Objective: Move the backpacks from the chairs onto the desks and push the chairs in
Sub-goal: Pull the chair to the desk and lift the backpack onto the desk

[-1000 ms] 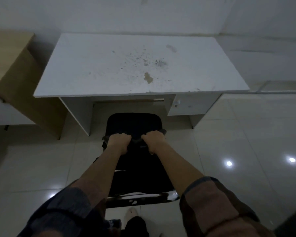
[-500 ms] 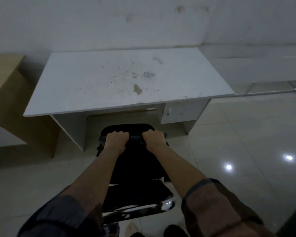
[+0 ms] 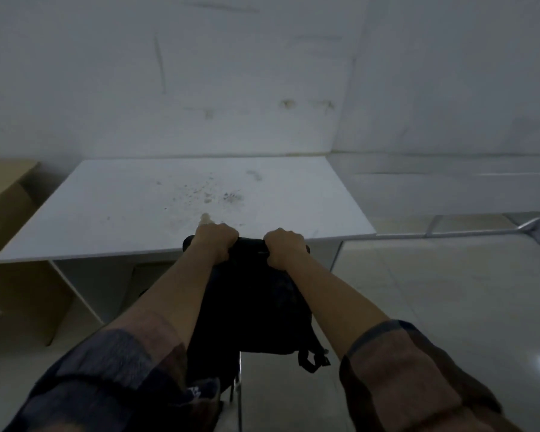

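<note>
A black backpack (image 3: 250,300) hangs in the air in front of me, its top level with the front edge of the white desk (image 3: 131,213). My left hand (image 3: 215,243) grips its top on the left and my right hand (image 3: 286,249) grips its top on the right. A strap with a buckle (image 3: 314,358) dangles from its lower right corner. Only a thin metal part of the chair (image 3: 236,385) shows below the bag; the rest of the chair is hidden.
The white desk has a stained top and stands against a pale wall. A wooden desk (image 3: 3,219) stands to its left. Glossy tiled floor (image 3: 434,291) opens to the right, with a metal strip (image 3: 449,233) along the wall's foot.
Both hands have lifted the black backpack up off the chair and toward the desk's front edge. My view has tilted up, so the chair has dropped almost out of sight.
</note>
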